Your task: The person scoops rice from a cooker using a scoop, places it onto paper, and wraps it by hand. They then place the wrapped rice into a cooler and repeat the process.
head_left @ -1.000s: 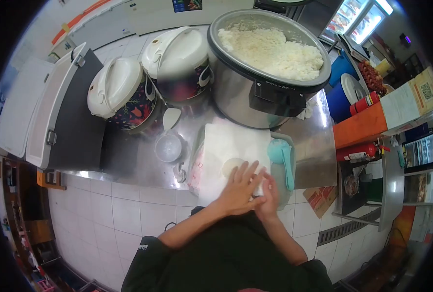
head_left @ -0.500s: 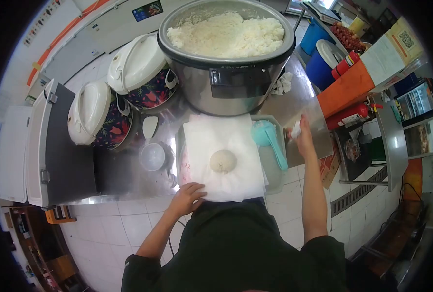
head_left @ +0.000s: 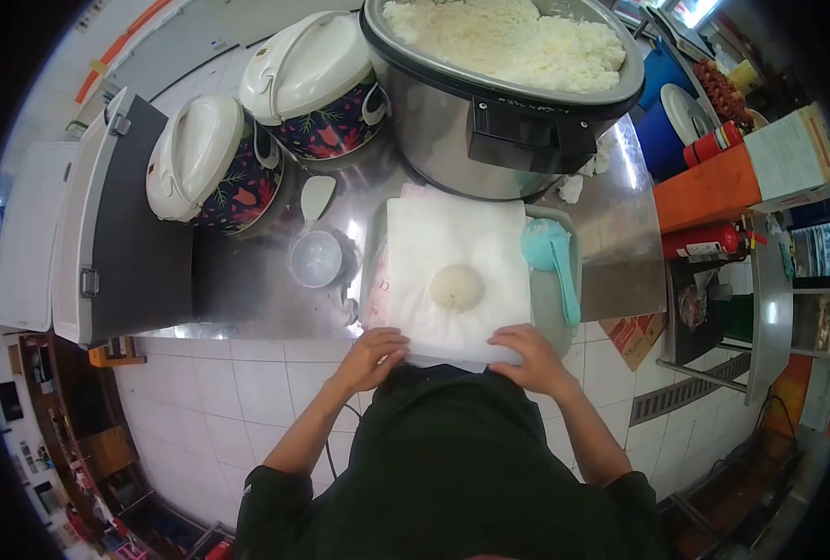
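Note:
A stack of thin white paper sheets lies over a pale tray at the table's near edge. On the sheets sits a round, off-white, dough-like ball. My left hand has its fingers closed over the near left corner of the paper. At the near right corner, my right hand pinches the paper between thumb and fingers. A turquoise scoop rests in the tray, right of the paper. To the left of the tray stands a small clear cup, with a white paddle just behind it.
A large metal pot of cooked rice stands behind the tray. Two patterned pots with white lids are at the left, beside an open insulated box. A crumpled tissue lies on the metal table at right.
My right hand has come from the right side of the table to the paper's near right corner. A white wad no longer shows in it. The whole view has shifted.

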The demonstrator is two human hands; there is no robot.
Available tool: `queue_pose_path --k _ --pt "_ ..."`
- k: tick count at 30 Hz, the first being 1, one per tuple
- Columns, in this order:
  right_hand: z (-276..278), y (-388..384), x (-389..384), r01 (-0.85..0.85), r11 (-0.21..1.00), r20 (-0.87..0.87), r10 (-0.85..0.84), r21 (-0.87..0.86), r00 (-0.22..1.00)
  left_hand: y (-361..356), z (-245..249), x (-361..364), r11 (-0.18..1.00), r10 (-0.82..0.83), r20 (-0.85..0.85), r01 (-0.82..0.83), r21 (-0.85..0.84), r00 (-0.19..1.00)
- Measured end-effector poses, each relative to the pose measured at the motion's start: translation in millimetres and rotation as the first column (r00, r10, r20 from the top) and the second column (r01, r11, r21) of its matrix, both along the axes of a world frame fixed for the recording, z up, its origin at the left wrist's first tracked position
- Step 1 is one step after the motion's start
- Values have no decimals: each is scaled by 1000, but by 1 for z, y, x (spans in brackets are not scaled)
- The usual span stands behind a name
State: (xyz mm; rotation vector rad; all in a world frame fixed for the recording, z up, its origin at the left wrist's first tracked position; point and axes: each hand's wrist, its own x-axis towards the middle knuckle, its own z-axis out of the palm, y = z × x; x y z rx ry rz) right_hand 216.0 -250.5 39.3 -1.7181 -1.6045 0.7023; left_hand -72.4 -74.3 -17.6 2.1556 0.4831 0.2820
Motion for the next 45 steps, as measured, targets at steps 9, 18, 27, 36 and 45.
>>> queue_pose_path --k 9,18,27,36,45 --pt "-25 6 -12 109 991 -44 -112 -73 993 19 2 10 948 18 -103 -50 -316 995" --pt "-22 15 -16 202 944 -218 -262 -261 940 13 37 40 997 -27 -226 11 -72 974" --pt "-44 -34 9 14 1000 265 -15 6 964 8 7 13 971 -66 -3 64 231 998" --pt "-31 -41 -4 229 951 -116 -209 206 971 -17 17 2 986 50 162 -75 147 985" --pt "-71 48 27 641 766 -418 -595 -39 686 18 -17 49 532 530 -178 -489 -691 829"
